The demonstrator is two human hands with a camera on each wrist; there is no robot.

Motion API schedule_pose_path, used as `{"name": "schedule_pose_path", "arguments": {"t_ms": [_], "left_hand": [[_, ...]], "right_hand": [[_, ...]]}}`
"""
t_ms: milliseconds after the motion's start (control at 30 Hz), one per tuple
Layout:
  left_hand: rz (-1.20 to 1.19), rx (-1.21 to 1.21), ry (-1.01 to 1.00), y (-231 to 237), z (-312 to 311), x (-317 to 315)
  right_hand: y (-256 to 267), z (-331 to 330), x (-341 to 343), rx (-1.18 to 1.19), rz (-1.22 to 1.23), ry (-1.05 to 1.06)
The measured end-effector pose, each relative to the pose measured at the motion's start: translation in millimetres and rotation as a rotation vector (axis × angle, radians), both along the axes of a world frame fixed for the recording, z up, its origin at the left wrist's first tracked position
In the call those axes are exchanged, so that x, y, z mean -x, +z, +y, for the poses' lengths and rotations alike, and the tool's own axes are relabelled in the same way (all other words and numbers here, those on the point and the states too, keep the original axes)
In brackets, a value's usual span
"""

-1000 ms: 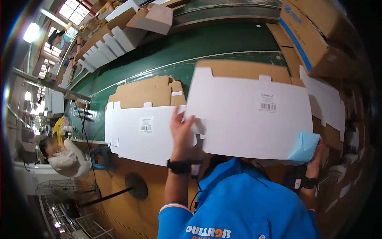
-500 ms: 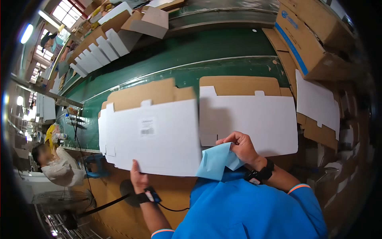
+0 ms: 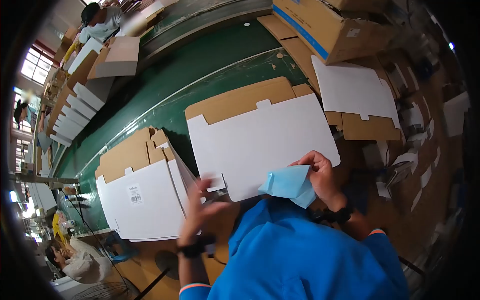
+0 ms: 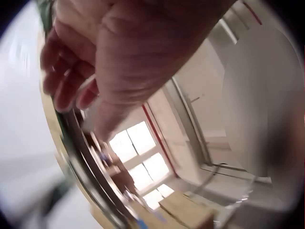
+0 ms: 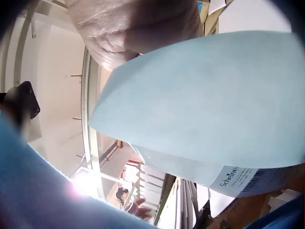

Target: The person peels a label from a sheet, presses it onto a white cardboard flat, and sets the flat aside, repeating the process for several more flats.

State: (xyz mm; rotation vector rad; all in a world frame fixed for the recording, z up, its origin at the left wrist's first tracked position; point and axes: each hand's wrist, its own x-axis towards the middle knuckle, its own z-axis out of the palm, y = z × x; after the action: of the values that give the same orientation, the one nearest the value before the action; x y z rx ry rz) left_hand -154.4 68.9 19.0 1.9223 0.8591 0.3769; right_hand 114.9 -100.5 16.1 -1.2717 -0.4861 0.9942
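Bent at the fingers and spread apart, my left hand (image 3: 202, 210) is blurred between the left stack and the middle carton, holding nothing. My right hand (image 3: 322, 177) pinches a light-blue sheet of label backing paper (image 3: 287, 182) over the front edge of that carton. In the right wrist view, a printed barcode label (image 5: 238, 181) shows along the sheet's lower edge. The flattened white carton (image 3: 265, 135) in the middle has brown flaps at its far side and no label showing. To the left, a stack of flattened cartons (image 3: 145, 200) carries a barcode label on top.
A green work surface (image 3: 165, 107) runs beneath the cartons. At right lie another white flat carton (image 3: 350, 90) and a big brown box (image 3: 320, 30). White box pieces (image 3: 80, 112) line the far left. One person (image 3: 102, 22) is across the surface, another (image 3: 85, 260) at lower left.
The labelled carton went from both hands at right onto the left stack. My left hand then left it and moved right. My right hand brought the blue sheet leftward. The head view turned.
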Motion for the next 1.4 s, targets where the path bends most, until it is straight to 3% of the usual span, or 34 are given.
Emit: {"name": "schedule_pose_path", "arguments": {"t_ms": [33,67,133,200,267,300,333,433,467,533,600,633,733,833,967,1067,1133,1200,1267,1367,1400], "left_hand": [[0.002,0.198,-0.286,0.8,-11.7,-40.9],[-0.086,0.35,-0.346,-12.9,-32.3,-68.7],[0.04,0.31,-0.448,-42.7,-61.0,-108.3],[-0.021,0.448,-0.567,-38.6,-69.3,-132.6],[-0.12,0.83,-0.548,-37.6,-68.8,-134.3],[-0.177,1.027,-0.546,-37.6,-69.3,-137.1],[-0.234,1.064,-0.523,-31.0,-68.1,-140.3],[-0.374,1.103,-0.455,-10.3,-69.7,-150.7],[-0.391,1.108,-0.442,-5.7,-72.3,-156.7],[-0.42,1.131,-0.411,2.4,-82.0,-164.4],[-0.433,1.049,-0.317,5.5,-91.3,-166.8],[-0.443,1.006,-0.271,5.9,-94.2,-167.5],[-0.386,0.943,-0.048,5.1,-91.6,-159.8],[-0.521,0.857,0.126,-2.5,-98.3,-159.7],[-0.598,0.877,0.292,1.8,-95.1,-157.0],[-0.598,0.818,0.284,-11.3,-90.8,-145.0],[-0.533,0.772,0.462,-19.5,-86.8,-144.8],[-0.538,0.657,0.573,-31.0,-86.1,-146.9],[-0.506,0.856,0.567,-13.0,-86.9,-148.4],[-0.551,1.006,0.36,-20.9,-78.8,-136.8],[-0.502,1.034,0.311,-25.0,-78.1,-131.8]], "right_hand": [[8.0,-4.0,-4.5,-0.004,-0.044,-0.027],[16.6,-7.6,-10.4,-0.017,-0.083,-0.047],[25.8,-21.4,-25.3,-0.011,-0.161,-0.1],[26.6,-37.2,-41.5,-0.091,-0.301,-0.196],[26.0,-53.6,-63.1,-0.084,-0.515,-0.297],[19.2,-69.4,-87.5,0.0,-0.695,-0.187],[24.2,-75.8,-101.8,0.091,-0.876,-0.075],[42.9,-88.6,-96.8,0.674,-1.426,0.214],[55.1,-78.7,-90.7,0.5,-1.166,0.191],[68.0,-65.0,-74.9,0.126,-1.356,0.236],[45.7,-55.3,-68.9,-0.231,-1.05,0.312],[40.1,-56.4,-60.4,-0.116,-0.834,0.322],[16.7,-54.9,-42.8,-0.026,-0.746,0.287],[6.5,-50.4,-26.5,0.126,-0.337,0.317],[-1.4,-41.5,-27.2,0.08,-0.277,0.477],[-6.2,-36.7,-26.9,0.036,-0.216,0.464],[19.0,-24.7,-14.6,-0.107,-0.037,0.25],[-2.4,-17.6,-3.3,-0.021,-0.237,0.245],[-13.8,-11.7,-1.7,0.295,-0.54,0.213],[-33.1,2.7,6.5,-0.026,-0.217,0.013],[-31.5,-1.5,5.4,0.049,-0.344,0.055]]}}
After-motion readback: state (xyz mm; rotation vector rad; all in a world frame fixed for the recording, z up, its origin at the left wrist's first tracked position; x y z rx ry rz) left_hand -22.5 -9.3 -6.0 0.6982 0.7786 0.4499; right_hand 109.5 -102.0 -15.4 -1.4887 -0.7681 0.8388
